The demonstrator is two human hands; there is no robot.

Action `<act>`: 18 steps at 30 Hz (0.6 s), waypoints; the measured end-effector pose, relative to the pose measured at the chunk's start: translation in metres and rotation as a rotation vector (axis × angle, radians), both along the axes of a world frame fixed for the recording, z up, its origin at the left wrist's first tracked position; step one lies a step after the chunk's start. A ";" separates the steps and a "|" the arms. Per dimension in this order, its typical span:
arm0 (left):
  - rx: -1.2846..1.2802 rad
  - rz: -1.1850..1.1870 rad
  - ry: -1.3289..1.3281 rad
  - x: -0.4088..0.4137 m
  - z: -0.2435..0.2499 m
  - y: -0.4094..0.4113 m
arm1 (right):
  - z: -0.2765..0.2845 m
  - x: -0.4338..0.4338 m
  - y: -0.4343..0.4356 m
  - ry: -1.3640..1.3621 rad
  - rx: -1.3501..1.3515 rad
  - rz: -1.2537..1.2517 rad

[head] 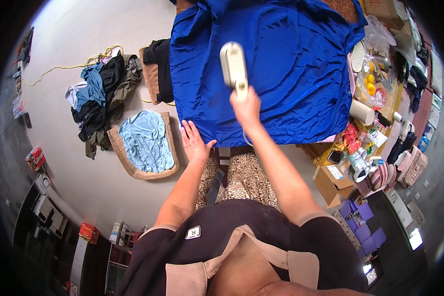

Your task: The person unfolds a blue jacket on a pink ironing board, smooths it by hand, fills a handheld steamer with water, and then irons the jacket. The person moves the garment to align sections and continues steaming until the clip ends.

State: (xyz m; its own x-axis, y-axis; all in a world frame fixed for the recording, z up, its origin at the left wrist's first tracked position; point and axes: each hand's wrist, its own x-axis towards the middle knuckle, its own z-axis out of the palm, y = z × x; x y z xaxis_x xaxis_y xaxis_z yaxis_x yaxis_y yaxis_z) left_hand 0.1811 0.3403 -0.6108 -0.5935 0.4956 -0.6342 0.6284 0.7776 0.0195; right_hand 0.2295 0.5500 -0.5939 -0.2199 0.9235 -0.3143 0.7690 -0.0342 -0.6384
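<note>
A royal-blue garment (299, 74) lies spread and wrinkled over the surface before me, its near edge hanging at my lap. My right hand (246, 107) grips the handle of a white handheld iron or steamer (234, 63), whose head is over the middle-left of the cloth; whether it touches is not clear. A pale cord drops from beneath my right wrist. Flat on the garment's near left corner rests my left hand (196, 142), fingers apart and thumb out to the side. Black folded cloth (162, 70) pokes out from the garment's left side.
On the left, a clothes heap (105, 92) lies by a yellow cord, and a light-blue cloth (146, 140) covers a woven seat or mat (114, 144). To the right are a white roll (362, 112), dragon fruit (350, 138), a bottle (357, 161) and an open cardboard box (331, 185).
</note>
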 end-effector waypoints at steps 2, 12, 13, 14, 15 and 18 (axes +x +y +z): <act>0.016 0.013 -0.011 0.001 -0.002 -0.001 | 0.010 0.030 -0.053 -0.048 -0.089 0.000; 0.062 0.002 -0.008 0.005 -0.007 -0.001 | -0.006 -0.024 0.035 -0.003 0.033 -0.056; 0.072 0.009 0.000 0.005 -0.005 0.001 | 0.003 -0.032 0.055 0.010 0.019 -0.089; 0.080 0.019 0.009 0.005 -0.003 0.003 | 0.012 -0.032 0.067 0.039 -0.022 -0.090; 0.087 0.030 0.020 0.005 -0.001 0.005 | 0.020 -0.026 0.071 0.048 -0.046 -0.097; 0.309 -0.096 0.072 0.008 0.010 0.033 | 0.026 0.012 0.055 -0.053 0.008 -0.026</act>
State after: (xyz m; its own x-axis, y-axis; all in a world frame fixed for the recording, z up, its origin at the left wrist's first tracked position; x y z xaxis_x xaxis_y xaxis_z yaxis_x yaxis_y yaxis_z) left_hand 0.1894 0.3738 -0.6004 -0.5727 0.7140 -0.4027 0.7070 0.6789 0.1981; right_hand 0.2411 0.6053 -0.5681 -0.1790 0.9311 -0.3179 0.8008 -0.0498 -0.5969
